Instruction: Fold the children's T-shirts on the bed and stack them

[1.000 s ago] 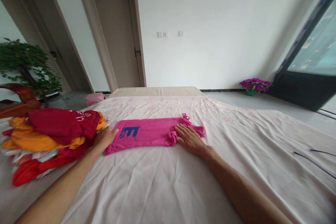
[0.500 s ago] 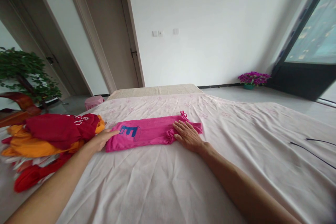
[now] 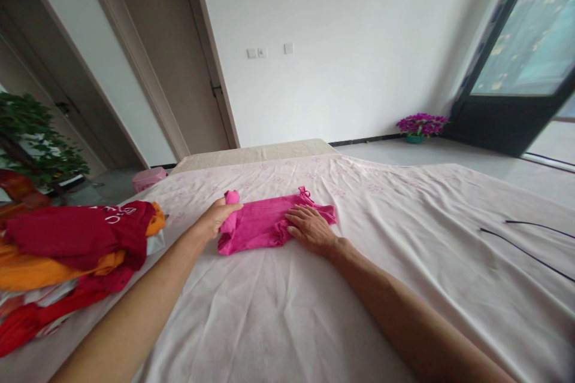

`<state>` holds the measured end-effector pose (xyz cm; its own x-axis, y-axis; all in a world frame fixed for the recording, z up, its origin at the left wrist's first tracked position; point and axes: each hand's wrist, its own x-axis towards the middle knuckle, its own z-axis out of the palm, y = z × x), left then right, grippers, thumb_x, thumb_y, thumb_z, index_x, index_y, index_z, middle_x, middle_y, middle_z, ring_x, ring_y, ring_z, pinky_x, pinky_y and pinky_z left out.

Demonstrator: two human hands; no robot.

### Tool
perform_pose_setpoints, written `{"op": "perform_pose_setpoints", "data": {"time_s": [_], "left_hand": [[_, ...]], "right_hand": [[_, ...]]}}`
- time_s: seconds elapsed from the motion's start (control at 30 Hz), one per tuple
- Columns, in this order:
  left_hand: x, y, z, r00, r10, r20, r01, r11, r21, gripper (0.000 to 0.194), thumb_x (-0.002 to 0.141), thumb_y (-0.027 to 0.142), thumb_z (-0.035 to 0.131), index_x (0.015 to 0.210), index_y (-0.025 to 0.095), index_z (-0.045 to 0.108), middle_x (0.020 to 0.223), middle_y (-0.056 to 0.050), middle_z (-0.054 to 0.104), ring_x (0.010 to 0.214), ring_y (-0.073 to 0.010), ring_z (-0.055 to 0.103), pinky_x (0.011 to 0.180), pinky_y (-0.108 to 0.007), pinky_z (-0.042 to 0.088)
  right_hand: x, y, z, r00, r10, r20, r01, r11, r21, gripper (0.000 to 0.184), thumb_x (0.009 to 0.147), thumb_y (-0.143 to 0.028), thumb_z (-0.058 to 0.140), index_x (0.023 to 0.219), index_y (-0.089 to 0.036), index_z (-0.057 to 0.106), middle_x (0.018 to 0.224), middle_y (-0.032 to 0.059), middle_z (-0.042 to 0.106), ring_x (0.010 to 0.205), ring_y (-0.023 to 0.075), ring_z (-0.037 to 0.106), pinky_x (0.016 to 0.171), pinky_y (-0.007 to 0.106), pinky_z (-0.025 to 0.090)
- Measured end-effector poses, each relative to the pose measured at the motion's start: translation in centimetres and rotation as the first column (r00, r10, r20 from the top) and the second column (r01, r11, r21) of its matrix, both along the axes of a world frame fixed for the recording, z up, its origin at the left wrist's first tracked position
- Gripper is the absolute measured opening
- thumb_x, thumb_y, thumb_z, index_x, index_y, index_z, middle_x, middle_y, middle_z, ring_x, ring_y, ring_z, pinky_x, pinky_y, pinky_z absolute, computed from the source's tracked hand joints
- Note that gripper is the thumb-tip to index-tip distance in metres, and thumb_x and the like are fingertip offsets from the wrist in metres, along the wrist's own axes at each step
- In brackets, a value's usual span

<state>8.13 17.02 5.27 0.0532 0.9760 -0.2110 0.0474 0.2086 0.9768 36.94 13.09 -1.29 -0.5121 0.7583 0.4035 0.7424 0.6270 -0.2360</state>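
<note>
A bright pink garment (image 3: 260, 222) lies folded lengthwise on the pale sheet, a small drawstring bow showing at its far right corner. My left hand (image 3: 218, 217) grips its left end between thumb and fingers, and that end is raised and turned over toward the right. The blue letter print is hidden by this fold. Flat on the gathered right part of the garment rests my right hand (image 3: 313, 228), fingers stretched out and pressing the cloth.
At the left is a heap of red and orange clothes (image 3: 81, 236). Two thin black cords (image 3: 525, 248) lie on the sheet (image 3: 278, 317) at the right. Beyond are a pink stool (image 3: 149, 178), a leafy plant (image 3: 40, 143) and purple flowers (image 3: 422, 124) by the wall.
My left hand has lifted the garment's left end and carried it rightward, covering the blue print. My right hand stays on the cloth. The view has turned slightly to the right.
</note>
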Motion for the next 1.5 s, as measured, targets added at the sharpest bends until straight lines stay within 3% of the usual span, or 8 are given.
{"op": "perform_pose_setpoints", "data": {"time_s": [0.17,0.37,0.57,0.67,0.9,1.2,1.33,1.5], "left_hand": [[3.6,0.0,-2.4,0.999,-0.043,-0.032,0.042,0.999,-0.019,0.036,0.073,0.042,0.073,0.094,0.015,0.062,0.063,0.003,0.057,0.044,-0.0080,0.048,0.042,-0.019,0.034],[0.3,-2.1,-3.3,0.968,-0.004,-0.249,0.058,0.976,0.209,0.026,0.077,0.034,0.067,0.096,0.016,0.065,0.074,0.001,0.060,0.060,-0.0104,0.054,0.055,-0.021,0.041],[-1.5,-6.6,-4.7,0.556,0.160,-0.816,0.404,0.805,0.434,0.027,0.082,0.036,0.065,0.105,0.024,0.072,0.101,-0.007,0.067,0.099,-0.0243,0.061,0.091,-0.037,0.044],[-1.3,-7.4,-5.3,0.513,0.120,-0.850,0.492,0.770,0.406,0.027,0.087,0.038,0.060,0.108,0.025,0.073,0.101,-0.006,0.068,0.101,-0.0232,0.062,0.092,-0.035,0.045],[-1.0,-2.8,-4.4,0.595,0.180,-0.784,0.430,0.752,0.499,0.051,0.099,0.050,0.033,0.119,0.020,0.069,0.123,-0.009,0.068,0.117,-0.0207,0.061,0.104,-0.033,0.043],[5.4,2.5,-6.6,0.291,0.090,-0.953,0.470,0.854,0.224,0.076,0.097,0.061,0.029,0.153,0.011,0.032,0.160,-0.021,0.026,0.149,-0.0347,0.022,0.118,-0.056,0.020],[5.6,1.2,-7.9,0.312,0.030,-0.950,0.589,0.778,0.218,0.067,0.098,0.057,0.030,0.154,0.019,0.033,0.163,-0.015,0.022,0.151,-0.0313,0.017,0.120,-0.057,0.013],[4.0,0.3,-7.9,0.555,-0.128,-0.822,0.654,0.678,0.336,0.059,0.092,0.047,0.048,0.146,0.022,0.047,0.156,-0.012,0.040,0.148,-0.0265,0.030,0.120,-0.046,0.022]], "right_hand": [[0.2,0.0,-0.1,1.000,0.006,-0.017,-0.006,1.000,0.008,0.046,0.103,-0.046,0.038,0.137,-0.022,0.058,0.138,0.0072,0.060,0.135,0.0250,0.045,0.116,0.045,0.028],[0.1,0.1,0.1,1.000,0.018,-0.015,-0.018,1.000,-0.004,0.046,0.103,-0.045,0.037,0.136,-0.022,0.059,0.137,0.0073,0.060,0.134,0.0248,0.047,0.116,0.045,0.028],[-0.1,0.1,0.2,1.000,0.015,-0.007,-0.015,1.000,-0.006,0.045,0.103,-0.045,0.037,0.136,-0.023,0.059,0.138,0.0078,0.060,0.134,0.0244,0.047,0.116,0.045,0.029],[-0.2,0.0,0.2,1.000,-0.007,0.007,0.007,1.000,-0.006,0.045,0.103,-0.045,0.039,0.137,-0.022,0.058,0.139,0.0089,0.059,0.134,0.0249,0.047,0.116,0.046,0.028],[-0.4,-0.1,0.1,0.999,-0.040,0.026,0.041,0.999,-0.030,0.049,0.102,-0.045,0.039,0.143,-0.022,0.052,0.146,0.0095,0.053,0.140,0.0280,0.040,0.118,0.053,0.025],[-0.3,-0.2,0.4,0.999,-0.045,0.028,0.047,0.996,-0.071,0.049,0.103,-0.046,0.035,0.142,-0.022,0.053,0.145,0.0077,0.054,0.141,0.0259,0.039,0.119,0.050,0.024],[-0.4,0.0,0.2,0.998,-0.044,0.054,0.048,0.997,-0.061,0.050,0.103,-0.046,0.035,0.144,-0.020,0.050,0.147,0.0090,0.052,0.142,0.0255,0.038,0.119,0.049,0.024],[-0.4,0.1,0.0,0.997,-0.055,0.059,0.058,0.997,-0.049,0.050,0.103,-0.046,0.037,0.144,-0.021,0.050,0.148,0.0096,0.050,0.141,0.0257,0.039,0.118,0.049,0.025]]}}
